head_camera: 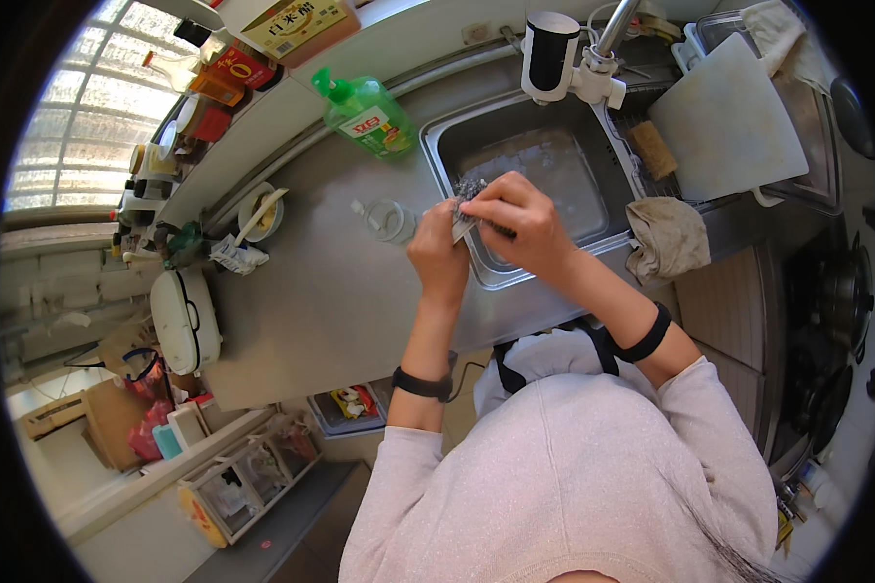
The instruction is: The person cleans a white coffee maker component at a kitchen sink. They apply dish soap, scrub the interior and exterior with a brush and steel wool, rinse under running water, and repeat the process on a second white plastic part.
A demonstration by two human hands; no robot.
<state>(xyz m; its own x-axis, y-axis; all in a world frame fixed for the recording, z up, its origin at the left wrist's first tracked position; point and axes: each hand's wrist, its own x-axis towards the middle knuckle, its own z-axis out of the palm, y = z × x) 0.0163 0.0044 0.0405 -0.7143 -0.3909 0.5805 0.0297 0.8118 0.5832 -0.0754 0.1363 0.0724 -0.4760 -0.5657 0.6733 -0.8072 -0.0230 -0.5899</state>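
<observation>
Both hands meet above the left edge of a stainless steel sink (547,167). My left hand (437,244) grips a small, flat, pale item (463,224), mostly hidden by the fingers. Pinched in my right hand (521,218) is a dark grey, fuzzy scourer, probably steel wool (471,189), which touches or lies close to that item. A dark strip shows beneath the right fingers; what it is cannot be told. Just left of the left hand, a clear glass jar or cup (390,221) stands on the steel counter. Shallow water appears to lie in the sink.
A green soap pump bottle (372,120) stands behind the jar. Over the sink hangs a white tap-mounted unit (550,55). To the right are a brown sponge (652,149), a white cutting board (729,120) and a crumpled cloth (667,237). A bowl (262,211) sits at the left.
</observation>
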